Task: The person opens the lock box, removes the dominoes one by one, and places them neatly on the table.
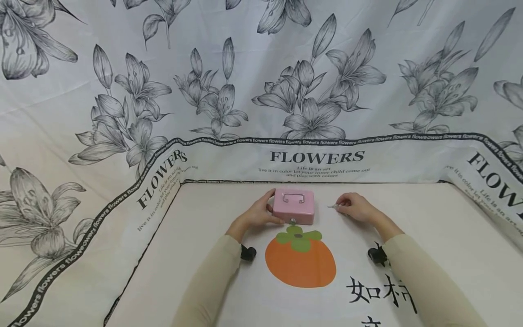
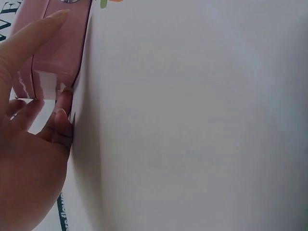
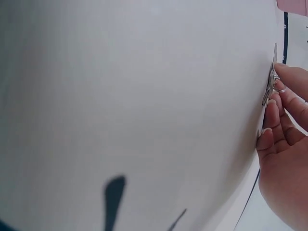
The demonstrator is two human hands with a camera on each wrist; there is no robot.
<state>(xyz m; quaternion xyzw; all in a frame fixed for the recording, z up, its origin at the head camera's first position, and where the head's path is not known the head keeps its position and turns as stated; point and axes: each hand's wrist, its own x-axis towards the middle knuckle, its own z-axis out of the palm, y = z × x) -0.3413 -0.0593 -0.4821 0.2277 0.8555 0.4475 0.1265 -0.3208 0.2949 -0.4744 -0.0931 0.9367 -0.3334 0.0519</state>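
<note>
A small pink cash box (image 1: 294,208) with a metal handle on its lid and a lock on its front stands on the table, lid down. My left hand (image 1: 258,212) grips its left end. In the left wrist view the thumb lies along the front of the box (image 2: 60,53), pointing at the lock, while the other fingers are at the end and bottom edge. To the right of the box, my right hand (image 1: 357,208) pinches silvery keys (image 3: 271,85) on a small ring. They are right at the tabletop, one blade pointing left toward the box.
The white table cover (image 1: 212,204) bears a printed orange persimmon (image 1: 300,263) in front of the box and black characters (image 1: 363,290) at the right. A flower-printed curtain (image 1: 229,159) rises behind the table and along both sides.
</note>
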